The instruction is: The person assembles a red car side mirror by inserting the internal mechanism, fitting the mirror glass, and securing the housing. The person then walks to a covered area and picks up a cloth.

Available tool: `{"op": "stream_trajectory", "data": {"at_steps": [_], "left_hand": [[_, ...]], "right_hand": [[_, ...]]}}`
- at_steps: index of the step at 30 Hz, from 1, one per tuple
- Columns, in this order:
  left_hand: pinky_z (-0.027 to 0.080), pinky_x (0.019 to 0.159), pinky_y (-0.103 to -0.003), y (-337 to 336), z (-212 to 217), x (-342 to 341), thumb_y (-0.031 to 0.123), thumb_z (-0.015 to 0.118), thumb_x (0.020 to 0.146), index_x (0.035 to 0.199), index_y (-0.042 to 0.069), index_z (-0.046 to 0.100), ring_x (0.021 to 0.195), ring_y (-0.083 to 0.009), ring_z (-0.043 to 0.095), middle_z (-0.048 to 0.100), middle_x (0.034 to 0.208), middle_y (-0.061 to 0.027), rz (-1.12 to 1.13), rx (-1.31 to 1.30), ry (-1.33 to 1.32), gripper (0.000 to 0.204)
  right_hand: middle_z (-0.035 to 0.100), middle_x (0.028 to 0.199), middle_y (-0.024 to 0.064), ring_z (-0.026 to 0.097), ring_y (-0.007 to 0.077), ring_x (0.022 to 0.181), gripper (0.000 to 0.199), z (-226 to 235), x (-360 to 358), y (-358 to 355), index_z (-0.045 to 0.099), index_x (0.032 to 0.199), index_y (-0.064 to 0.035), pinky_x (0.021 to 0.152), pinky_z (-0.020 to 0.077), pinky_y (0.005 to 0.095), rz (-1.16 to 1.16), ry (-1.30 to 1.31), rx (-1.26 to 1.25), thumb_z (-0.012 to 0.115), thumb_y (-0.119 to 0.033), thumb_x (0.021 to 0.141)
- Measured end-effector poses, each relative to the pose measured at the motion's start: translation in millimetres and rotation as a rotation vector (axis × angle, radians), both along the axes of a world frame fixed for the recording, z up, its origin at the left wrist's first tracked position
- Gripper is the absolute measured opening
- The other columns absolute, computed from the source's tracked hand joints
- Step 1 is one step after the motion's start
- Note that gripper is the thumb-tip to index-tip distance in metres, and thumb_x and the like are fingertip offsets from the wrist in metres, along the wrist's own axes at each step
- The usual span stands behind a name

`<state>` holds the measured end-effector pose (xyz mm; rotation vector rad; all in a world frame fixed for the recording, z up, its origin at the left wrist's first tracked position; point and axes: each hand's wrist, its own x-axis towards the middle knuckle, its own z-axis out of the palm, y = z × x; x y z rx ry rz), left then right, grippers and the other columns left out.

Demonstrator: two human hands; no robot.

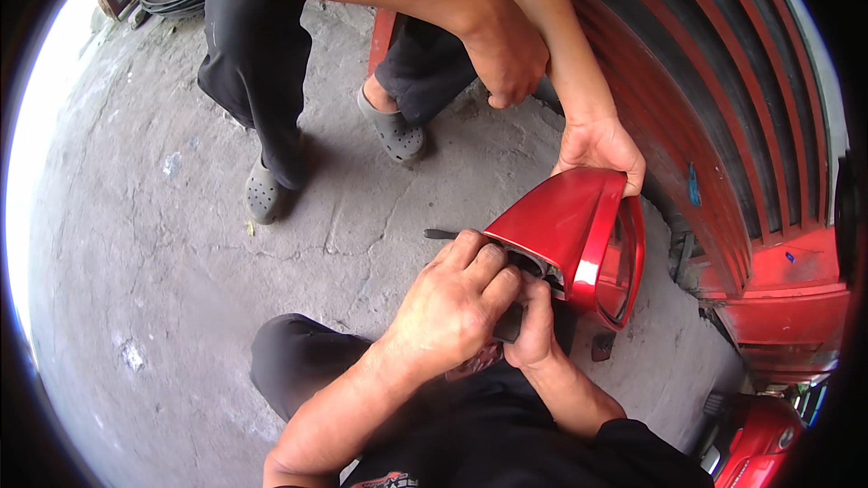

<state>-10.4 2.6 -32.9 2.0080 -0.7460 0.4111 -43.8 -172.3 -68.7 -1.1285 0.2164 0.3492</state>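
Red car mirror (pixel 579 235) sits just above left hand (pixel 452 303) and right hand (pixel 535 330), both gripping its base.

red car side mirror (pixel 565 226) | glossy housing | tilted | held above concrete

1. Packages: none visible anywhere in the frame.
2. Labels: one small blue tag or sticker (pixel 693 184) sits on the red-and-black ribbed shutter at right of centre; a second small blue mark (pixel 790 257) lies lower right on the red panel. Details too small to tell.
3. Signs and screens: none visible.
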Motion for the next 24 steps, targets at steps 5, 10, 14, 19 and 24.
{"op": "stream_trajectory", "data": {"at_steps": [5,10,14,19,24], "left_hand": [[0.057,0.090,-0.044,-0.5,-8.2,1.0,0.005,0.082,0.071,0.112,0.003,0.071,0.107,-0.0363,0.064,0.069,0.111,-0.0114,0.077,-0.149,0.007,0.043],[0.052,0.101,-0.044,21.8,12.7,-1.9,0.012,0.086,0.080,0.127,-0.001,0.070,0.116,-0.0360,0.065,0.072,0.121,-0.0161,0.235,-0.362,0.177,0.051],[0.052,0.103,-0.043,52.8,20.8,-23.3,0.042,0.084,0.089,0.143,-0.003,0.056,0.120,-0.0320,0.067,0.071,0.127,-0.0230,0.319,-0.389,0.831,0.075],[0.054,0.103,-0.048,57.9,0.5,-61.3,0.047,0.088,0.082,0.164,0.003,0.023,0.126,-0.0462,0.064,0.062,0.136,-0.0350,-0.085,-0.398,1.112,0.114],[0.047,0.114,-0.045,39.7,-5.2,-70.8,0.022,0.098,0.074,0.168,0.007,-0.009,0.139,-0.0370,0.054,0.051,0.149,-0.0315,-0.215,-0.806,1.117,0.143]], "right_hand": [[0.069,0.114,0.0032,0.064,0.0136,0.106,0.045,9.3,7.6,0.5,0.066,0.120,-0.0079,0.091,0.0511,0.0324,0.059,0.036,0.019,0.042,-0.044,0.106],[0.072,0.113,0.0082,0.067,0.0191,0.102,0.061,1.6,3.6,9.7,0.066,0.124,-0.0090,0.095,0.0521,0.0379,-0.142,0.114,0.002,0.040,-0.060,0.105],[0.071,0.116,0.0131,0.066,0.0261,0.111,0.079,17.5,-5.4,13.0,0.065,0.127,-0.0036,0.102,0.0506,0.0420,-0.016,0.261,-0.021,0.039,-0.073,0.100],[0.069,0.117,0.0127,0.066,0.0243,0.111,0.079,34.7,-8.9,17.9,0.064,0.123,0.0011,0.103,0.0506,0.0414,-0.036,0.318,0.065,0.044,-0.072,0.100],[0.069,0.122,0.0129,0.065,0.0242,0.115,0.073,39.3,-12.4,21.2,0.059,0.132,-0.0055,0.105,0.0501,0.0429,-0.095,0.303,0.024,0.042,-0.070,0.102]]}}
